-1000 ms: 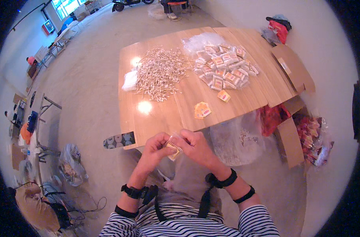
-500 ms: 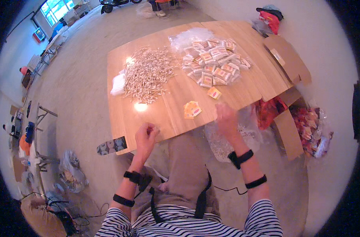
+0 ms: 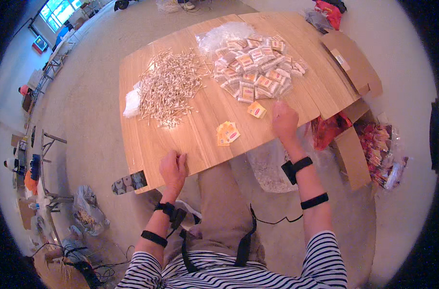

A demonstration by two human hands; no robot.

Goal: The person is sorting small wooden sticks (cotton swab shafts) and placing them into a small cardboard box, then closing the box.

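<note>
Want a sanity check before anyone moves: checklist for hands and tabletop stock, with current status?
1. Left hand empty: cannot tell, fingers curled.
2. Right hand empty: cannot tell, fingers closed near the packets.
3. Loose swabs on the table: ok, heaped.
4. Fanned yellow cards squared up: not ok, spread out.
5. Packets in tidy rows: not ok, jumbled pile.

"What's the left hand doing?"
"It's curling loosely, the left forearm slanting forward and inward."
"And the right hand?"
"It's bunching its fingers, well apart and farther forward; the right forearm is slanting inward too."
</note>
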